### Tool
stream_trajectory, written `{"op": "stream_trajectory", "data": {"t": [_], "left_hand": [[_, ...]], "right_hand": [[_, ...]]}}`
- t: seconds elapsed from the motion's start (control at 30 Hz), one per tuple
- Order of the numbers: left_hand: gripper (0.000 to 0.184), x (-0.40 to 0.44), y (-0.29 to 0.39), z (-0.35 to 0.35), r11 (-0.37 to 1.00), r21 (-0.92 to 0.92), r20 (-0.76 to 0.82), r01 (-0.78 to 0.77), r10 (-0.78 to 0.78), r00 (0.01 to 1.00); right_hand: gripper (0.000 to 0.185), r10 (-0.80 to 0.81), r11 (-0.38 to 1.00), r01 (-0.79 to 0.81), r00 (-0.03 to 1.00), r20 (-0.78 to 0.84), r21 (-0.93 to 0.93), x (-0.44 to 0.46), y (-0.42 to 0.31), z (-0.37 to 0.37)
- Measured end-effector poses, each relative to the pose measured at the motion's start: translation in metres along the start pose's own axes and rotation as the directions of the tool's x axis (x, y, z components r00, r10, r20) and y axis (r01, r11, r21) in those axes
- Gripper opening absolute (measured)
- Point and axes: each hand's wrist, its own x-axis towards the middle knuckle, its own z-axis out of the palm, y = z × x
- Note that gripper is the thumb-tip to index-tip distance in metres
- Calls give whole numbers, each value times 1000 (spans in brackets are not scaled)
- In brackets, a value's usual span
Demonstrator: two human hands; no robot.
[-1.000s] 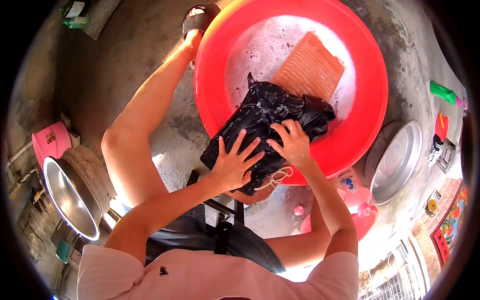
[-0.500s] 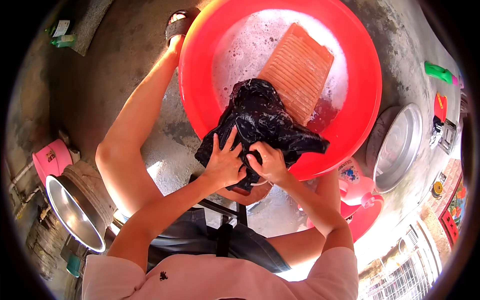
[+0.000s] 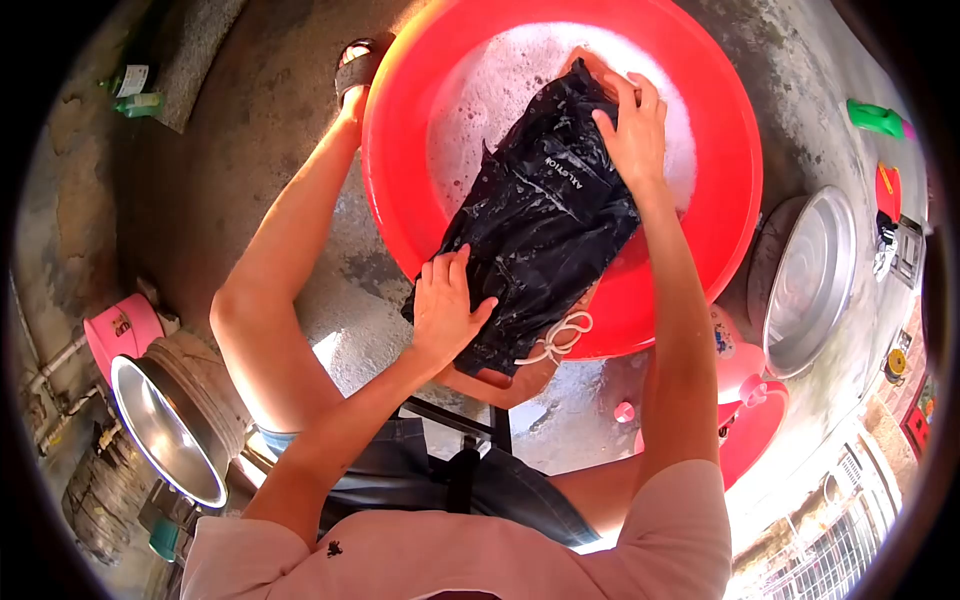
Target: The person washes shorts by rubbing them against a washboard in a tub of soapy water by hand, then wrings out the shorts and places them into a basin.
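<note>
Wet black shorts (image 3: 545, 215) with a tied white drawstring (image 3: 556, 338) and small white lettering lie spread over a brown washboard (image 3: 495, 392). Only the board's ends and bits of its edge show. The board leans across the rim of a red basin (image 3: 715, 130). My left hand (image 3: 445, 308) rests on the lower left part of the shorts, fingers spread. At their far upper right edge lies my right hand (image 3: 635, 130), fingers apart and touching the cloth.
Sudsy water (image 3: 485, 95) fills the basin. On the right are a pink jug (image 3: 738, 368) and a metal basin (image 3: 812, 280); a green bottle (image 3: 878, 118) lies farther off. A steel bowl (image 3: 165, 430) and a pink bucket (image 3: 122, 335) stand left.
The shorts, bunched near me before, are now spread flat along the washboard. My right hand has moved far forward to their upper end; my left hand stays near the lower end.
</note>
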Motion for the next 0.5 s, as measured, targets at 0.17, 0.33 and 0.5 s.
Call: {"op": "stream_trajectory", "data": {"t": [0.17,0.33,0.5], "left_hand": [[55,5,-1,-10,987,34,6,159,-159,987],[26,0,36,-32,964,135,9,-229,230,973],[32,-17,93,-38,928,-186,294,-324,367,883]], "right_hand": [[39,246,801,-468,827,505,375,-80,-66,-15],[63,512,820,-570,686,518,-55,-67,-104,-9],[44,268,327,-678,735,623,658,-79,-28,-29]]}}
